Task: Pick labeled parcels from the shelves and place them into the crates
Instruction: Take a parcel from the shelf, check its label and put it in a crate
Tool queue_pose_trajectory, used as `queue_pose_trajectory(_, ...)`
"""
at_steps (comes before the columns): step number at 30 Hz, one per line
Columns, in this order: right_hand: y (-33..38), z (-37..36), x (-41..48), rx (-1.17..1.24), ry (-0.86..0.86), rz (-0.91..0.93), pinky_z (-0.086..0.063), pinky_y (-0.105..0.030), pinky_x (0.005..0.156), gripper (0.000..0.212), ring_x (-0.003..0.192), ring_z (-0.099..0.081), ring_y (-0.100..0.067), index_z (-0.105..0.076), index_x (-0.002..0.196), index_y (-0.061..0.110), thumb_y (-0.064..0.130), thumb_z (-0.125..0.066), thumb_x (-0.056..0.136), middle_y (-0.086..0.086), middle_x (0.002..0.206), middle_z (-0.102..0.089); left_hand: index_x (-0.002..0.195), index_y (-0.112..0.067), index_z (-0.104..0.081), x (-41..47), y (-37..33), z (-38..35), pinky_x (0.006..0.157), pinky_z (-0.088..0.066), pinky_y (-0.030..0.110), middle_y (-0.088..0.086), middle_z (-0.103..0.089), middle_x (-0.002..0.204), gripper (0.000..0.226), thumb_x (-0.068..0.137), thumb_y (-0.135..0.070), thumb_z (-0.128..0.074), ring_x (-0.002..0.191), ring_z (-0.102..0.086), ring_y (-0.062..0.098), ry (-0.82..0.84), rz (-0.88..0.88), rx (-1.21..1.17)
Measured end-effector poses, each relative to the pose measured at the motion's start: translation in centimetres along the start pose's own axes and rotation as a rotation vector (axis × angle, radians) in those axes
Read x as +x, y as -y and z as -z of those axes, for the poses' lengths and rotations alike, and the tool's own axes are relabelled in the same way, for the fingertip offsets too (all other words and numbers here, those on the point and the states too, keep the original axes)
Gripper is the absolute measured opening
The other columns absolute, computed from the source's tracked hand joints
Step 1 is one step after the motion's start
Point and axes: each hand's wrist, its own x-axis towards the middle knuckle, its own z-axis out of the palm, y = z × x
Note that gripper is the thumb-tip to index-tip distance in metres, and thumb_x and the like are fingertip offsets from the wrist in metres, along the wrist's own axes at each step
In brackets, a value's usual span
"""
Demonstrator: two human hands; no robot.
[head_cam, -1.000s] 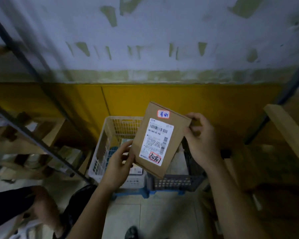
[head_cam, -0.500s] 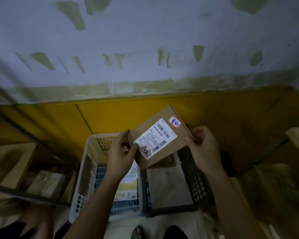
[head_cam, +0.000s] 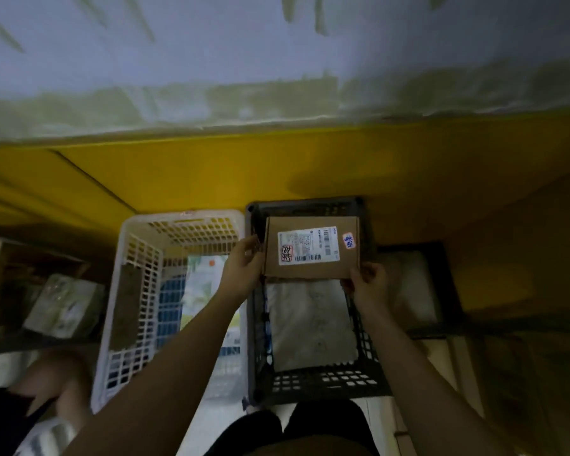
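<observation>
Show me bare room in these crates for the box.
Dark crate: the pale bag is bare on top between the held box and the near wall. White crate is crowded: printed packet, blue item. Under the box is hidden.

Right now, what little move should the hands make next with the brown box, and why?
Probably lower the box straight down into the dark crate and let go. The left hand and right hand grip its edges, and it is over the crate's far end, with a pale bag lying inside.
</observation>
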Motion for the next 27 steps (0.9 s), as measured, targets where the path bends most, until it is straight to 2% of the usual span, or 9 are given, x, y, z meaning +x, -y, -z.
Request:
queue_pose_trajectory(2, -1.4, -1.5, 3.5, -0.063, 0.017, -0.048, -0.059, -0.040, 0.085, 0.021, 0.100, -0.067, -0.019, -0.053, 0.115, 0.025, 0.024, -0.065, 0.098, 0.000, 0.112, -0.066, 0.148, -0.007, -0.043, 1.8, 1.1, -1.5, 0.102, -0.049, 0.042, 0.014, -0.051, 0.144, 0.051, 0.102, -0.023, -0.056, 0.128, -0.054, 0.033, -0.059, 0.028, 0.132)
queue_pose_trajectory(5, -3.8, -2.8, 8.1, -0.156, 0.059, -0.105, -0.059, -0.047, 0.089, 0.030, 0.102, -0.069, -0.027, -0.057, 0.119, 0.021, 0.032, -0.069, 0.093, -0.004, 0.113, -0.068, 0.154, -0.005, -0.031, 3.6, 2.9, -2.9, 0.107, -0.039, 0.047, 0.024, -0.039, 0.147, 0.065, 0.098, -0.020, -0.062, 0.134, -0.042, 0.041, -0.089, 0.071, 0.311)
queue_pose_trajectory(7, -5.6, -3.7, 10.8, -0.195, 0.093, -0.143, -0.059, -0.048, 0.090, 0.036, 0.103, -0.069, -0.029, -0.059, 0.120, 0.019, 0.035, -0.070, 0.090, -0.006, 0.112, -0.069, 0.157, -0.006, -0.021, 4.7, 4.8, -3.4, 0.108, -0.038, 0.058, 0.027, -0.031, 0.151, 0.079, 0.095, -0.025, -0.066, 0.137, -0.035, 0.047, -0.107, 0.111, 0.397)
queue_pose_trajectory(10, -7.1, -5.2, 13.1, -0.208, 0.122, -0.170, -0.059, -0.046, 0.091, 0.034, 0.102, -0.068, -0.026, -0.058, 0.123, 0.018, 0.023, -0.071, 0.092, -0.008, 0.114, -0.068, 0.161, -0.010, -0.007, 6.0, 7.3, -3.9, 0.110, -0.035, 0.062, 0.026, -0.024, 0.156, 0.093, 0.093, -0.029, -0.068, 0.141, -0.030, 0.048, -0.118, 0.240, 0.426)
queue_pose_trajectory(13, -8.7, -6.7, 15.1, -0.173, 0.139, -0.215, -0.058, -0.047, 0.093, 0.027, 0.105, -0.068, -0.029, -0.059, 0.117, 0.019, 0.020, -0.070, 0.093, -0.009, 0.115, -0.067, 0.161, -0.012, -0.001, 6.6, 9.1, -4.4, 0.108, -0.039, 0.059, 0.027, -0.034, 0.151, 0.098, 0.092, -0.026, -0.069, 0.138, -0.037, 0.047, -0.117, 0.317, 0.363)
queue_pose_trajectory(16, -10.1, -8.2, 16.2, -0.184, 0.149, -0.242, -0.058, -0.047, 0.094, 0.010, 0.106, -0.068, -0.028, -0.062, 0.101, 0.025, 0.019, -0.068, 0.095, -0.004, 0.109, -0.068, 0.161, -0.016, 0.003, 6.3, 10.8, -4.9, 0.105, -0.043, 0.057, 0.028, -0.040, 0.148, 0.099, 0.094, -0.023, -0.069, 0.131, -0.046, 0.048, -0.072, 0.349, 0.339)
queue_pose_trajectory(19, -10.8, -9.6, 17.0, -0.224, 0.141, -0.264, -0.058, -0.042, 0.093, 0.018, 0.103, -0.068, -0.026, -0.057, 0.088, 0.028, 0.016, -0.061, 0.100, -0.004, 0.106, -0.067, 0.162, -0.020, 0.007, 5.9, 12.2, -4.9, 0.098, -0.048, 0.060, 0.030, -0.045, 0.141, 0.100, 0.093, -0.016, -0.066, 0.118, -0.055, 0.051, -0.076, 0.296, 0.354)
queue_pose_trajectory(23, -11.8, -10.7, 18.5, -0.285, 0.152, -0.275, -0.061, -0.043, 0.087, 0.004, 0.101, -0.071, -0.027, -0.067, 0.099, 0.018, 0.014, -0.064, 0.098, -0.004, 0.106, -0.070, 0.162, -0.019, 0.010, 5.3, 12.4, -5.0, 0.097, -0.048, 0.059, 0.030, -0.046, 0.138, 0.100, 0.094, -0.013, -0.063, 0.116, -0.055, 0.051, -0.069, 0.250, 0.385)
queue_pose_trajectory(27, -11.9, -11.1, 19.0, -0.565, 0.208, -0.188, -0.058, -0.037, 0.078, 0.014, 0.089, -0.067, -0.026, -0.067, 0.106, 0.011, 0.018, -0.058, 0.100, -0.011, 0.104, -0.070, 0.161, -0.019, 0.011, 5.4, 12.5, -5.0, 0.090, -0.048, 0.056, 0.030, -0.046, 0.136, 0.099, 0.095, -0.012, -0.062, 0.110, -0.057, 0.051, -0.075, 0.240, 0.402)
